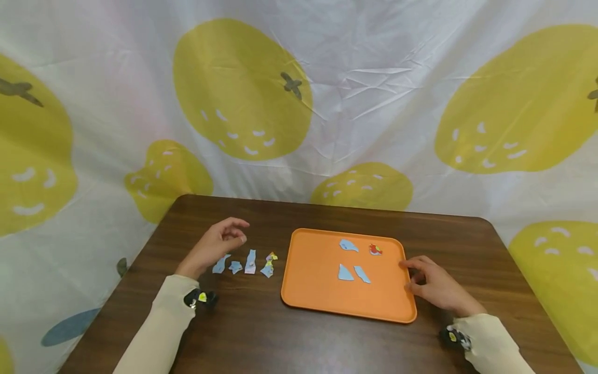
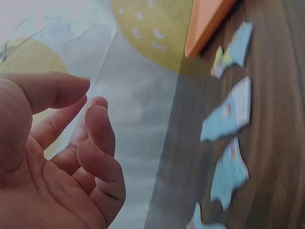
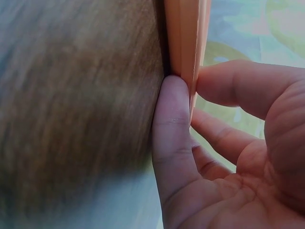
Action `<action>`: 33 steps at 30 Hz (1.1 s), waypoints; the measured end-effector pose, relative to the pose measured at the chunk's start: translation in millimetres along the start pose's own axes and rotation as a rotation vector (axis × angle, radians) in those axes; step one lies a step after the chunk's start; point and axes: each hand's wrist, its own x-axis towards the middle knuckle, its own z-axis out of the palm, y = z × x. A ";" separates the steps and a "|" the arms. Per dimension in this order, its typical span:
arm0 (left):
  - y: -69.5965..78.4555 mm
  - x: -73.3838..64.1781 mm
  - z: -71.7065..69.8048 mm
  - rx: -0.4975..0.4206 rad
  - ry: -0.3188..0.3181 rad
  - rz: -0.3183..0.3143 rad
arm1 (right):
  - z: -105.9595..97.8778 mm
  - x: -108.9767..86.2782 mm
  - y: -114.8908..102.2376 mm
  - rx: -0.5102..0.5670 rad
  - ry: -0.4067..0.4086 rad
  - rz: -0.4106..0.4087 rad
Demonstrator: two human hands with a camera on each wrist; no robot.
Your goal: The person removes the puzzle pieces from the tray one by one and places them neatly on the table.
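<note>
My left hand [image 1: 217,243] hovers over the left of the table, loosely curled and holding nothing. Just right of and below it lies a row of irregular light blue picture pieces: one partly beside the wrist [image 1: 221,264], a small jagged piece [image 1: 235,267], a tall piece [image 1: 250,264] and one with yellow on top [image 1: 268,269]. With fingertips and thumb my right hand [image 1: 432,284] pinches the right rim of an orange tray [image 1: 308,291]. On the tray lie several pieces, including a red one [image 1: 375,250] and a blue one [image 1: 348,245].
The dark brown wooden table [image 1: 243,332] has rounded far corners. Behind it hangs a white curtain [image 1: 364,104] printed with large yellow fruit. The tray sits right of the table's middle, to the right of the row of pieces.
</note>
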 end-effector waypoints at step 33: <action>42.2 53.1 131.1 -0.107 -0.200 0.022 | 1.3 1.2 7.0 0.023 0.069 0.040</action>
